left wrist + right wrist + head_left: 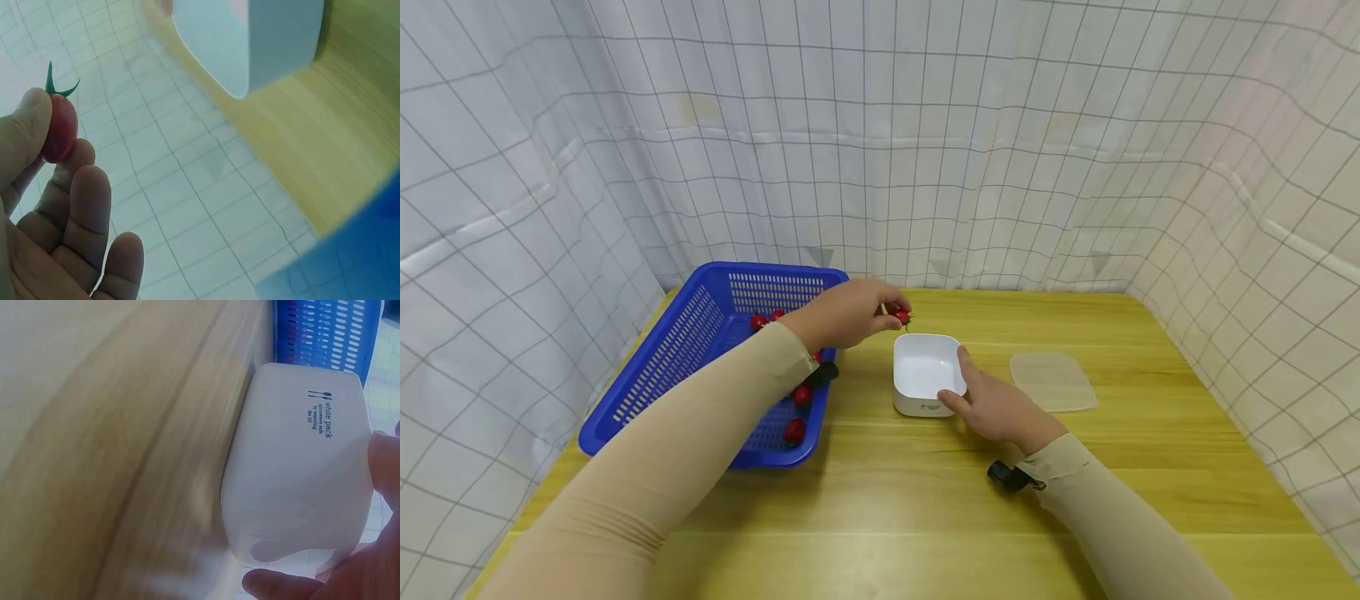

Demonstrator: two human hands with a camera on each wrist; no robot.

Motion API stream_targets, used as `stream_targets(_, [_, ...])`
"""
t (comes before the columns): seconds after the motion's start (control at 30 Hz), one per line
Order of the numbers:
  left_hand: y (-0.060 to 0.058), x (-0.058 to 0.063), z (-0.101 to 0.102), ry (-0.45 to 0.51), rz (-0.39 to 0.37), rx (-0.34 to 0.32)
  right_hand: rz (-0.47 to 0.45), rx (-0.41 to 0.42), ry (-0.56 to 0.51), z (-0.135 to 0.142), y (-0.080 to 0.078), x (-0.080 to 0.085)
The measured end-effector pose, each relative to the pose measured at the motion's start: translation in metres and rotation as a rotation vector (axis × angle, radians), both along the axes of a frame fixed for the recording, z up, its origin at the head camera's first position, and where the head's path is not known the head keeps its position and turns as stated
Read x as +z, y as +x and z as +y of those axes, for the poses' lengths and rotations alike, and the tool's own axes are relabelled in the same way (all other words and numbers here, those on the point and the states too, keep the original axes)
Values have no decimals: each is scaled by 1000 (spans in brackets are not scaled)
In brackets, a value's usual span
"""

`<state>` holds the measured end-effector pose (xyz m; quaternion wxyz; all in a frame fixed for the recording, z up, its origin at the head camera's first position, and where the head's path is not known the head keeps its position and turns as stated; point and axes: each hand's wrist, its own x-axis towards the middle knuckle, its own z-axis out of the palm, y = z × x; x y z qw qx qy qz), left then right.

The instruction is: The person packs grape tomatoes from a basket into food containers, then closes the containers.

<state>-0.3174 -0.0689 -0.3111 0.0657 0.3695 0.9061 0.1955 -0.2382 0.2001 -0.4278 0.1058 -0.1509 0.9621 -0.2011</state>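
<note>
Between thumb and fingertips, my left hand (852, 314) pinches a red cherry tomato (61, 128) with green sepals on top. In the head view this hand is just past the basket's right rim, with the tomato near the far left corner of a square white food container (917, 404). That container stands upright on the table, and its visible inside is bare white. My right hand (996, 406) holds it by the right side, thumb at the near rim and fingers along the right wall. Small printing marks the container's front in the right wrist view.
A blue perforated basket (662, 392) on the left holds several more cherry tomatoes (794, 431), partly hidden by my left arm. A translucent flat lid (1054, 382) lies right of the container. Grid-patterned white curtains (880, 167) enclose the wooden table (865, 508) at the back and sides.
</note>
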Motion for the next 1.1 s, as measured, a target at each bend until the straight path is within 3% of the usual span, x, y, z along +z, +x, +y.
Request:
stream_targets(0.2, [1,-4,11,-77,34,-48,0,1,-5,-1,1,2])
stream_targets(0.4, [0,-9,17,-86,31,-84,-1,-3,-4,-1,0,1])
stream_targets(1.1, [3,-13,23,-113,39,-94,-5,-6,1,-2,2,2])
